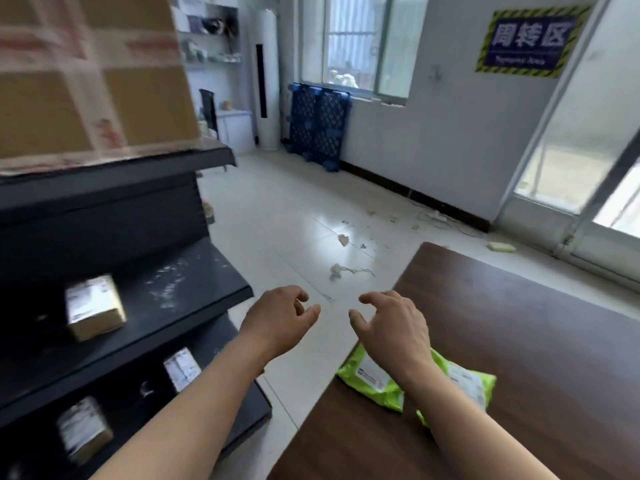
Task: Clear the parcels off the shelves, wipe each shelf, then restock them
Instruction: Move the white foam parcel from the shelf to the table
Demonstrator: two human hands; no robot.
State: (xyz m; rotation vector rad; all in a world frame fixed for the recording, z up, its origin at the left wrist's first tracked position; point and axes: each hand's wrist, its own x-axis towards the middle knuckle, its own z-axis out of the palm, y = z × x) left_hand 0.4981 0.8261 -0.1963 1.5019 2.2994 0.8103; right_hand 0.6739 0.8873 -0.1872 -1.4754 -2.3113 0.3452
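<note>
A dark metal shelf unit [194, 299] stands on my left. A large cardboard box [90, 74] sits on its top shelf. One small brown parcel [94, 306] lies on the middle shelf, and two small parcels [181, 368] [83, 429] lie on the lower shelf. Two lime-green mailer bags [370, 379] [471, 382] lie on the brown table [519, 341] at my right. My left hand [277, 322] and my right hand [394, 327] hover empty between shelf and table, fingers loosely curled, the right one just above the green bags.
Paper scraps [343, 239] litter the pale tiled floor ahead. Blue plastic pallets [317, 123] lean on the far wall under a window, beside a tall white air conditioner [267, 77]. A glass door [588, 168] is at the right.
</note>
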